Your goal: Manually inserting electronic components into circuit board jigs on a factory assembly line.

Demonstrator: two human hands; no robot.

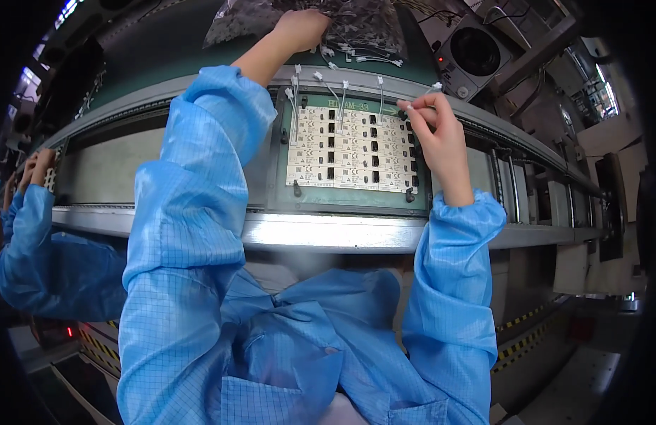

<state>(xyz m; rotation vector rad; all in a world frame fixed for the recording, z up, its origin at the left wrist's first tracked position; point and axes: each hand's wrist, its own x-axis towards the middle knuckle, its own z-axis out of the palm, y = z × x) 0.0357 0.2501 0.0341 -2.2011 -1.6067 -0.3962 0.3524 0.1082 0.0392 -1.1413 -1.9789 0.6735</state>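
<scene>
My right hand (pixel 441 131) is closed in a pinch at the top right corner of the white circuit board panel (pixel 353 150). A small white connector lead (pixel 434 88) sits at its fingers, one plug sticking up beyond the knuckles. The panel lies flat in a green carrier (pixel 328 201) with black clips. Several other leads stand along its far edge, such as one white-plugged lead (pixel 380 95). My left hand (pixel 303 30) reaches far forward to a clear plastic bag (pixel 367 28) full of leads; its fingertips are hidden.
The carrier rests on a conveyor with a metal front rail (pixel 335 232). Loose leads (pixel 374 60) lie by the bag on a green surface. A boxy unit with a round black fan (pixel 473 51) stands at far right. At left, another person's hand (pixel 39 166) touches a similar panel.
</scene>
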